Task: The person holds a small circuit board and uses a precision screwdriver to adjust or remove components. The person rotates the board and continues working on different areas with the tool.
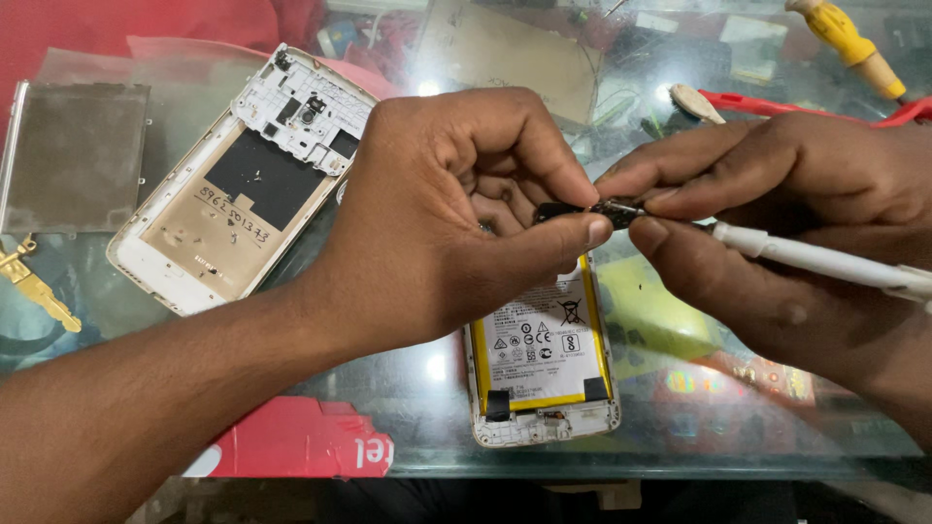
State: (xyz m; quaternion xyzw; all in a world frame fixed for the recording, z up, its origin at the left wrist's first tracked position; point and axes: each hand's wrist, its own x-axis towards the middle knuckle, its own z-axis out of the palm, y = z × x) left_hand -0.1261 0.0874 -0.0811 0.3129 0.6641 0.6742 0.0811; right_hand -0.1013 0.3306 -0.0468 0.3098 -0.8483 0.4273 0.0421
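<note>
Over the glass table (680,427), both hands' fingers (573,233) pinch a small dark part (592,211), lying left-right.

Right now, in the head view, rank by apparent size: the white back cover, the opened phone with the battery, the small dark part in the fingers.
1. White back cover, largest.
2. Opened phone with the battery, though partly hidden by the left hand.
3. Small dark part, smallest.

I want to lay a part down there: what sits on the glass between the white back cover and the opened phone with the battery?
In the head view, only the left hand and its forearm cross between the white back cover and the opened phone.
</note>
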